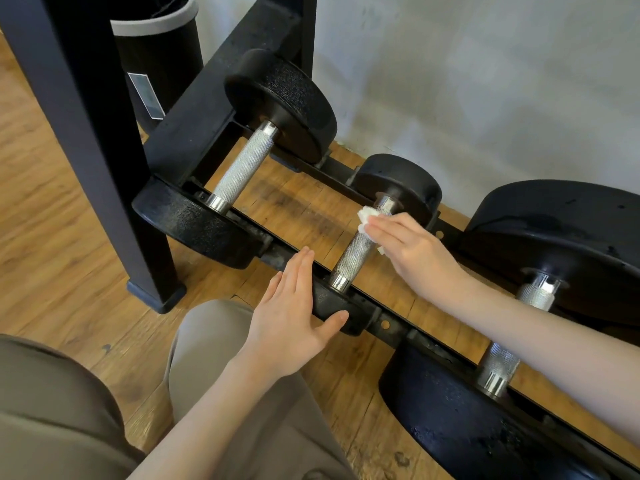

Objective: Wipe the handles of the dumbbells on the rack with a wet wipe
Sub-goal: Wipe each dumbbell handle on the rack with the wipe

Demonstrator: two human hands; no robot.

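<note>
- Midway along the low rack (291,251): middle dumbbell's knurled handle (356,252), white wet wipe (367,216) pressed to its far end.
- Right hand (412,252), fingers flat, pinning wipe down for scrubbing.
- Left hand (292,306), open and empty, steadying near weight head.
- Behind, black bin (156,46); contents hidden.

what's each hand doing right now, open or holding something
Left hand: open, fingers straight, resting flat on the near weight head of the middle dumbbell.
Right hand: pressing the wet wipe on that dumbbell's handle.
</note>
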